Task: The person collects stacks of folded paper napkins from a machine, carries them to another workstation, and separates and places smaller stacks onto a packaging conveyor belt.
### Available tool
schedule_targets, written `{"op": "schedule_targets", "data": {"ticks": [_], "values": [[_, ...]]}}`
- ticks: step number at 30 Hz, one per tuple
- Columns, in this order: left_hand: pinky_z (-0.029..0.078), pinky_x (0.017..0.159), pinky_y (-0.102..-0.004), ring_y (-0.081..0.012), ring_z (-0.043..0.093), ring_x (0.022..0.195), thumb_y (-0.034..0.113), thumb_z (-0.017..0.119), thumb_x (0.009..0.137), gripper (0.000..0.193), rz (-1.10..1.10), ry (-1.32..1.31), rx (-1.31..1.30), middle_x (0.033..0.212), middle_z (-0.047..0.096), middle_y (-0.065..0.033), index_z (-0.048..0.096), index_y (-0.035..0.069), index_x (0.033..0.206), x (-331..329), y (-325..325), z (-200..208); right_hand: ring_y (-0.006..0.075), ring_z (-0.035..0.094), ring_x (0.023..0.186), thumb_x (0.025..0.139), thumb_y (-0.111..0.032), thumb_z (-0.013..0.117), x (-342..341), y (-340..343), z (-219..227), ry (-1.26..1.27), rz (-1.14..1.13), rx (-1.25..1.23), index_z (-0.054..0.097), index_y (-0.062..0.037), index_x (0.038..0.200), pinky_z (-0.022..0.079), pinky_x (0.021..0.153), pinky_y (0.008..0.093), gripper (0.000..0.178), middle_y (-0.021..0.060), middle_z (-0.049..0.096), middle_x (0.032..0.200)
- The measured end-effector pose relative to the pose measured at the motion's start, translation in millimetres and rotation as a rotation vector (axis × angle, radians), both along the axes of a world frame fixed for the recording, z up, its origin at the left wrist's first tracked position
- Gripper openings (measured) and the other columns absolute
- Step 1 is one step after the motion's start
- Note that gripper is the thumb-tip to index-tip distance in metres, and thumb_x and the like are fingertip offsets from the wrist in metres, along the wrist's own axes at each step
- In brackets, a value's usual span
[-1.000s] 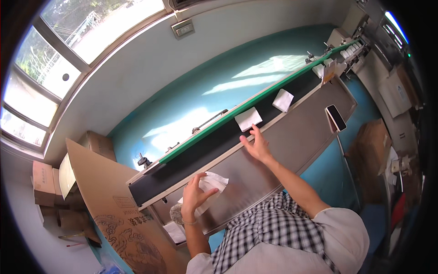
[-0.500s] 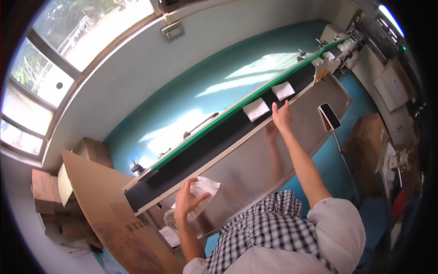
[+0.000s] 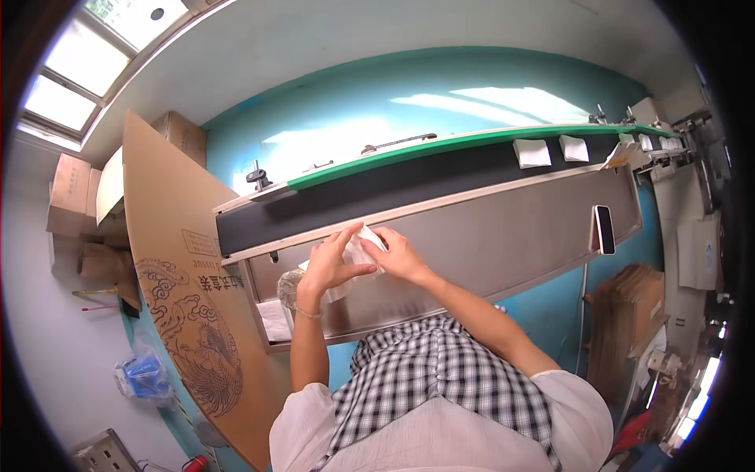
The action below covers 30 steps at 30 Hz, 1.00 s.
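Observation:
Near the left end of a metal worktop (image 3: 487,228), my left hand (image 3: 322,267) and my right hand (image 3: 401,256) meet on a white folded tissue bundle (image 3: 358,250). Fingers of both hands curl round it. Thin, see-through film (image 3: 338,293) hangs below the bundle, under my left palm. A pale crumpled bundle (image 3: 289,288) lies beside my left wrist; its kind is unclear. Beyond my hands runs a black conveyor belt (image 3: 354,189), carrying white folded tissue stacks (image 3: 533,153) toward its right end.
A green guide rail (image 3: 440,149) edges the belt's far side. At the left stands a tall cardboard sheet (image 3: 185,291). A phone (image 3: 604,230) is propped by the worktop's right end. White sheets (image 3: 275,321) lie in the worktop's near left corner.
My right hand has come back from beside the tissue stacks on the belt and joined my left hand at the white bundle. The view has turned, levelling the belt.

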State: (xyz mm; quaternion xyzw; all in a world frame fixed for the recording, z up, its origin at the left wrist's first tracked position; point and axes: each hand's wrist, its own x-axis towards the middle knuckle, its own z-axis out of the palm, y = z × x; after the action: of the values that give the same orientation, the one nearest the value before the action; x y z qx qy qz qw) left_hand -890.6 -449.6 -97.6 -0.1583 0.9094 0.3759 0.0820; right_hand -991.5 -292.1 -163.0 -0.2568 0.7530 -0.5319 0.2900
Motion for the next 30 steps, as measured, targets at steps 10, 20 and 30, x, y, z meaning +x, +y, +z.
{"op": "schedule_targets", "data": {"ticks": [10,20,30], "values": [[0.039,0.104,-0.0472,-0.0359,0.056,0.12,0.047,0.085,0.068,0.076,0.009,0.009,-0.064,0.127,0.061,-0.0161,0.056,0.013,0.129,7,8,12,0.0188,0.069,0.085,0.095,-0.014,0.061,-76,28,-24,-0.543,-0.382,-0.234,0.059,0.0012,0.115,0.058,0.066,0.0307,0.026,0.0122,0.068,0.103],[0.047,0.086,-0.0405,-0.0323,0.062,0.098,0.017,0.078,0.081,0.037,0.562,0.479,-0.103,0.102,0.065,-0.0137,0.063,0.003,0.112,82,86,7,0.0355,0.064,0.103,0.092,-0.044,0.067,13,8,8,0.178,0.079,0.034,0.056,-0.0001,0.126,0.051,0.09,0.0417,0.056,0.0206,0.065,0.111],[0.049,0.086,-0.0359,-0.0241,0.056,0.11,0.02,0.077,0.085,0.059,1.097,0.478,0.09,0.125,0.054,-0.0171,0.047,-0.003,0.13,96,127,-24,0.0107,0.061,0.094,0.099,-0.033,0.061,-1,19,-9,-0.532,0.084,-0.073,0.064,0.0036,0.119,0.05,0.083,0.0269,0.041,0.005,0.069,0.104]]}}
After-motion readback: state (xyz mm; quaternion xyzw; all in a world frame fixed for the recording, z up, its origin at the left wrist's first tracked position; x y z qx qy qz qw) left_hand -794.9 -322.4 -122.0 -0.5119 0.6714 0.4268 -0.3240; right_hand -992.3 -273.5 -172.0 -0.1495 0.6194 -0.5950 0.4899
